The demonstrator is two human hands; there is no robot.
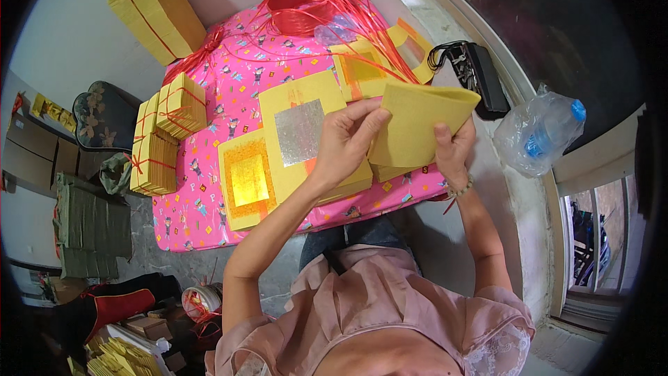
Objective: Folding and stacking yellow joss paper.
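Both hands hold one folded yellow paper sheet [417,122] above the pink patterned table [209,195]. My left hand [344,141] pinches the sheet's left edge, and my right hand [454,150] grips its lower right side. Under the hands lies a stack of yellow sheets with a silver foil square [299,131]. A second stack with a gold foil square [249,179] lies to its left. More yellow sheets with gold foil [365,69] lie farther back, under loose red plastic string [316,7].
Tied yellow paper bundles [170,122] stand at the table's left edge, another large bundle [156,10] leans on the wall. A clear bag with a bottle [543,132] and a black power strip [480,73] sit on the right sill. Green stacks [90,226] lie on the floor at left.
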